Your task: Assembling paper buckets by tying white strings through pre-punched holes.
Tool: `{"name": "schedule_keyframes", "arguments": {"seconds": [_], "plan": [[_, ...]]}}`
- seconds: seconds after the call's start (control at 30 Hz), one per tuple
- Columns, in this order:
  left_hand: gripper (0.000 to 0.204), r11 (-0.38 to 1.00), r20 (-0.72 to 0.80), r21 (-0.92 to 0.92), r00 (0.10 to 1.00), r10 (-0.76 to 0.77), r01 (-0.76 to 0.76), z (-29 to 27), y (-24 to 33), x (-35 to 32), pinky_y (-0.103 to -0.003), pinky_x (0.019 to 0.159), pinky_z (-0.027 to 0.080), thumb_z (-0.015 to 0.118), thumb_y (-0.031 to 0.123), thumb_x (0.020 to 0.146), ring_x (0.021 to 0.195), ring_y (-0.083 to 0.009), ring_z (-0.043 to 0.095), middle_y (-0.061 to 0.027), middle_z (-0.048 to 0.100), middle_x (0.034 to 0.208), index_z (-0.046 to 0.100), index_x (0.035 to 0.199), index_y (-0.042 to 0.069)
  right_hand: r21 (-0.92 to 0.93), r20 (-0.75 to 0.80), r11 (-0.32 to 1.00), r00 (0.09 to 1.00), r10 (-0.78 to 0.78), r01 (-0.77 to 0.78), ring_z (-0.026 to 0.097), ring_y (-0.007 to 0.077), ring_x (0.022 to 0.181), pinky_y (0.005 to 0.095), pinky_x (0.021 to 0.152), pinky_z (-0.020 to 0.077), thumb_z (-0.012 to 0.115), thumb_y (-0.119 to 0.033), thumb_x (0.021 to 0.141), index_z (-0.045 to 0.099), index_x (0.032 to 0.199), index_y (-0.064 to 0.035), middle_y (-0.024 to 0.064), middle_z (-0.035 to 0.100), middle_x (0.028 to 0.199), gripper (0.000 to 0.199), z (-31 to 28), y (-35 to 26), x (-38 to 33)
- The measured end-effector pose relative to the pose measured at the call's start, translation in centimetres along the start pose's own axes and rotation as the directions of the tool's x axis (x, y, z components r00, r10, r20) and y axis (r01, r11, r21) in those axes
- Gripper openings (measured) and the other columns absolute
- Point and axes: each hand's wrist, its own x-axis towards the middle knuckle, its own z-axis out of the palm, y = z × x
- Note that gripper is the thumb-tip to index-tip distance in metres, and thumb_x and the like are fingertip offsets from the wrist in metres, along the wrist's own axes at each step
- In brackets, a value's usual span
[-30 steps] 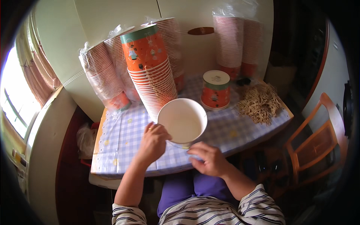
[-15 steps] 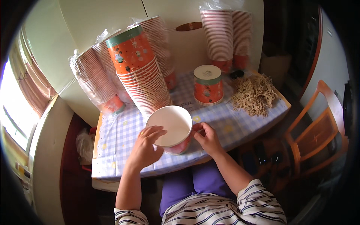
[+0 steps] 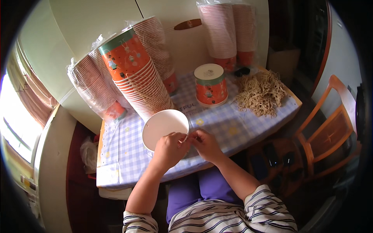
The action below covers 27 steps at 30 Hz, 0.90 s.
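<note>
A white-lined paper bucket stands with its mouth tilted toward me at the front of the table. My left hand reaches across the near part of its rim, thumb and fingers closed. Beside it my right hand is pinched at the bucket's right rim, fingertips almost meeting the left ones. A small pale strip shows between the fingertips; whether it is rim or cord I cannot tell. Just behind leans a tall stack of nested orange and green paper buckets, with thin tan cords along its side.
One upside-down bucket stands right of centre, next to a tangled heap of tan cords. Plastic-wrapped bucket stacks line the back. A checked cloth covers the table; a wooden chair stands to the right.
My left hand has moved from the bucket's left side to the right rim, closing beside my right hand. The view has shifted slightly, and the bucket appears a little further left.
</note>
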Motion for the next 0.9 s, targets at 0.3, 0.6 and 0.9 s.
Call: {"name": "schedule_keyframes", "arguments": {"seconds": [0.3, 0.6, 0.9], "plan": [[0.018, 0.997, -0.037, 0.057, 0.998, -0.046, 0.048, 0.3, 0.0, -0.3, -0.033, 0.068, 0.051, 0.061, 0.011, 0.077, 0.071, -0.0249, 0.065, -0.0154, 0.067, 0.080, 0.067, 0.087, -0.002, -0.122, 0.018, 0.982, 0.989, -0.145, 0.146, 0.057, 0.0195, 0.076, 0.0303, 0.067, 0.0456, 0.060, -0.015, 0.087, 0.060, 0.093, -0.0020, 0.0094, 0.056, 0.086, 0.015, -0.3, -0.3, -0.5], [0.019, 0.972, -0.129, 0.233, 0.991, 0.040, -0.009, 1.0, 0.3, 0.1, -0.037, 0.067, 0.051, 0.064, 0.018, 0.074, 0.070, -0.0304, 0.064, -0.0159, 0.065, 0.076, 0.066, 0.076, 0.000, -0.226, -0.026, 0.948, 0.971, -0.238, 0.226, 0.056, 0.0327, 0.081, 0.0392, 0.070, 0.0449, 0.057, -0.015, 0.085, 0.057, 0.088, -0.0015, 0.0150, 0.055, 0.086, 0.014, 0.4, -0.2, -0.3], [0.014, 0.828, -0.235, 0.545, 0.924, 0.302, -0.132, 2.6, -0.8, 1.1, -0.037, 0.063, 0.049, 0.060, 0.016, 0.066, 0.057, -0.0251, 0.062, -0.0103, 0.062, 0.059, 0.061, 0.056, 0.006, -0.260, -0.014, 0.940, 0.973, -0.231, 0.220, 0.056, 0.0311, 0.081, 0.0376, 0.070, 0.0452, 0.057, -0.010, 0.084, 0.057, 0.093, -0.0032, 0.0134, 0.056, 0.088, 0.012, 0.3, 0.4, -0.2]]}}
